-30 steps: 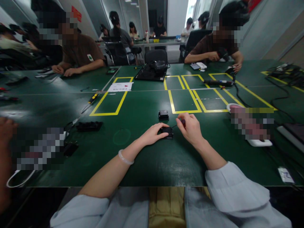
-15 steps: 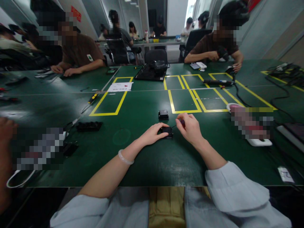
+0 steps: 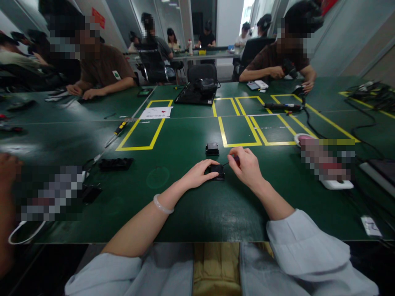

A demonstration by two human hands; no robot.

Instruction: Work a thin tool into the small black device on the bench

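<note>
Black block [image 3: 218, 169], well back from table edge [image 3: 212, 241]

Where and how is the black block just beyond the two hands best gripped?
The black block is probably best pinched across its left and right sides, from above: it is boxy, those sides are uncovered, and the left hand, on the nearer block, and right hand occupy its near side.

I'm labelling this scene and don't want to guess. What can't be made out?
All in the head view:
Left side of the black block: hidden by the left hand.
Tool handle: mostly hidden by the right hand.
Whether its tip touches the block: too small.
Writing on the paper sheet: too small, blurred.
Another person's hand: cut off by the left edge.
</note>
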